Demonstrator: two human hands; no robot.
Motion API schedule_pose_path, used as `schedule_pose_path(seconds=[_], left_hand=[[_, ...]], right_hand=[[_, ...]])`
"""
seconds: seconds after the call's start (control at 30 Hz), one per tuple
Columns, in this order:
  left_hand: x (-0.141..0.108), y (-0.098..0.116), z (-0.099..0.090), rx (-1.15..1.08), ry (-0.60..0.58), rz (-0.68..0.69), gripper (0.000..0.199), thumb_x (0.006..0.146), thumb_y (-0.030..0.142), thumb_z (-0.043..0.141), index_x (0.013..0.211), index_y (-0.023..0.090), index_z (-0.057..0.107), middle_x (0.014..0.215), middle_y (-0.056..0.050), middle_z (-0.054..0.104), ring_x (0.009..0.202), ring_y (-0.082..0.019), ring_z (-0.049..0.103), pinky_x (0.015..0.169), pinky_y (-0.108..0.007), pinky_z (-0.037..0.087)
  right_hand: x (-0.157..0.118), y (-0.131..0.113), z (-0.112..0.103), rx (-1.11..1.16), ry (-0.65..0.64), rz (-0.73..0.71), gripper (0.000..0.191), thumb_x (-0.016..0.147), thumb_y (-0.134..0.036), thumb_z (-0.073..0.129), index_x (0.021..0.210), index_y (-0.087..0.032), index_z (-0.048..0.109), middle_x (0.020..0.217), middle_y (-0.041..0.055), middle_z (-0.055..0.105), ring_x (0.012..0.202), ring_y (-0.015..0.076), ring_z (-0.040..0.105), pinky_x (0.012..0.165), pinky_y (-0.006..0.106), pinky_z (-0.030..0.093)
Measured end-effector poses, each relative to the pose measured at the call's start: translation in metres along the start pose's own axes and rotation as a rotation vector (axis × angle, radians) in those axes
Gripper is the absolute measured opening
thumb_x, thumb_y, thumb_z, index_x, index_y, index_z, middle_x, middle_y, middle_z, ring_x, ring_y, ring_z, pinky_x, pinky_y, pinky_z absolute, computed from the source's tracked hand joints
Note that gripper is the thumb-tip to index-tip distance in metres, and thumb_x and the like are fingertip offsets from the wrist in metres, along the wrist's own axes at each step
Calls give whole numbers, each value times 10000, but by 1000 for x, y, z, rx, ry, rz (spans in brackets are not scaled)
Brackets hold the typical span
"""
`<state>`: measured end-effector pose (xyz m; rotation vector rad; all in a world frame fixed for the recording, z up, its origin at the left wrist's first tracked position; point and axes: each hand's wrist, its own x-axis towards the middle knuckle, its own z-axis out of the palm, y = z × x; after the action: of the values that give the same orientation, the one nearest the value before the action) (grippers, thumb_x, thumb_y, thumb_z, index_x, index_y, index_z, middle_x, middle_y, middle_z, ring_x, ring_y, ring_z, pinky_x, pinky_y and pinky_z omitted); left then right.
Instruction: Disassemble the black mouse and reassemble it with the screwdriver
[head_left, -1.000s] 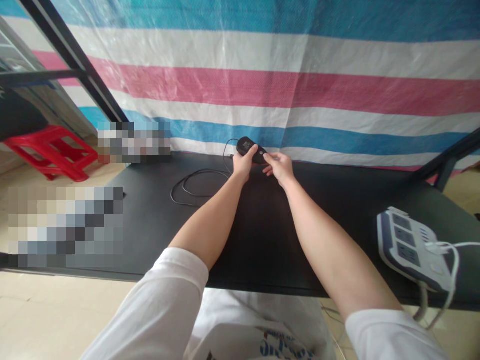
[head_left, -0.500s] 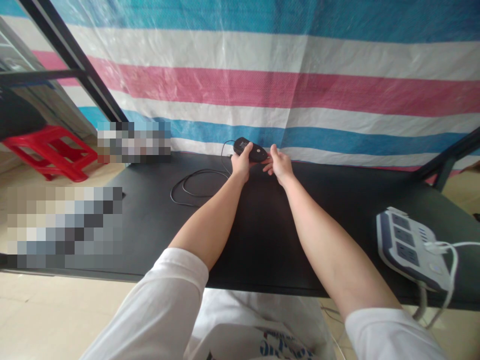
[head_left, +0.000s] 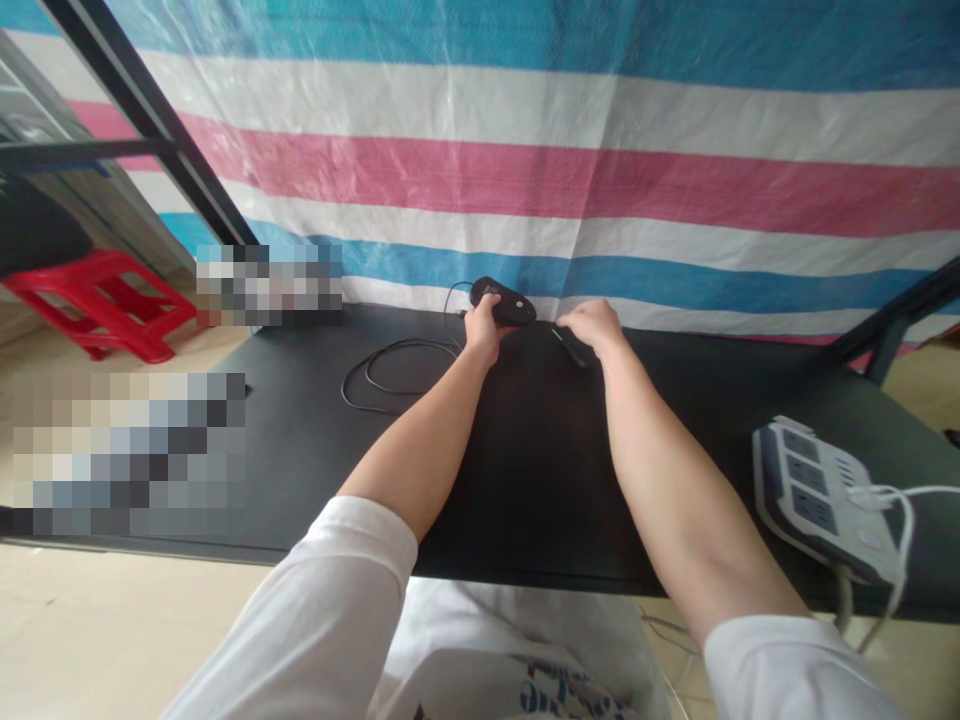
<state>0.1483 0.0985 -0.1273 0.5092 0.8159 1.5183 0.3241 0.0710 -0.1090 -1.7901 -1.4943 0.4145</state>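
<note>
In my left hand (head_left: 483,327) is a black wired computer mouse (head_left: 510,303), gripped at its left end with my thumb on top. A label and a small pale round spot show on its upward face. Its thin black cable (head_left: 367,370) loops on the black table to the left. My right hand (head_left: 595,325) is apart from the mouse, to its right, with fingers curled together. Just below those fingers is a slim dark tool (head_left: 572,349) with a light tip. Whether the fingers touch it, or pinch something small, I cannot make out.
The black tabletop (head_left: 540,480) runs up to a striped plastic sheet (head_left: 675,180). A white and dark power strip (head_left: 825,495) with white cables stands at right. A red stool (head_left: 105,300) is at left. Blurred patches hide things on the left side.
My right hand has moved right, away from the mouse, and its fingers have curled in. The slim dark tool now shows below it. My left hand and the mouse have barely moved.
</note>
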Motion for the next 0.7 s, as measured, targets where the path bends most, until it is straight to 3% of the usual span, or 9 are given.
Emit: schedule_pose_path(seconds=[0.13, 0.27, 0.4, 0.53, 0.7], left_hand=[[1, 0, 0, 11, -6, -2, 190, 725, 289, 674, 867, 183, 606, 761, -34, 628, 756, -196, 673, 676, -328, 597], [2, 1, 0, 12, 20, 27, 174, 730, 268, 652, 866, 178, 592, 759, -27, 615, 723, -183, 661, 668, -334, 598], [1, 1, 0, 10, 50, 47, 203, 702, 239, 661, 882, 178, 588, 753, -22, 613, 721, -186, 660, 652, -329, 594], [-2, 2, 0, 26, 49, 67, 265, 636, 193, 697, 880, 184, 595, 747, -19, 625, 758, -205, 672, 656, -322, 589], [-3, 2, 0, 56, 65, 115, 278, 601, 162, 699, 857, 179, 592, 717, -4, 609, 719, -191, 660, 620, -297, 579]], right_hand=[[1, 7, 3, -212, -38, 179, 365, 465, -336, 893, 651, -186, 618, 788, 117, 690, 956, 343, 676, 752, 431, 566], [10, 13, 4, -261, -128, 165, 447, 362, -308, 943, 631, -190, 606, 729, 108, 676, 950, 364, 684, 695, 433, 585], [11, 7, 3, -421, -299, 158, 353, 506, -339, 904, 544, -198, 582, 539, 53, 604, 693, 289, 694, 576, 374, 567], [0, -8, 3, -457, -309, 162, 279, 698, -295, 792, 540, -204, 581, 440, 32, 543, 522, 243, 644, 519, 353, 536], [-13, -26, -2, -72, -291, 119, 188, 887, -265, 606, 719, -186, 581, 551, 38, 619, 516, 186, 629, 490, 298, 523]])
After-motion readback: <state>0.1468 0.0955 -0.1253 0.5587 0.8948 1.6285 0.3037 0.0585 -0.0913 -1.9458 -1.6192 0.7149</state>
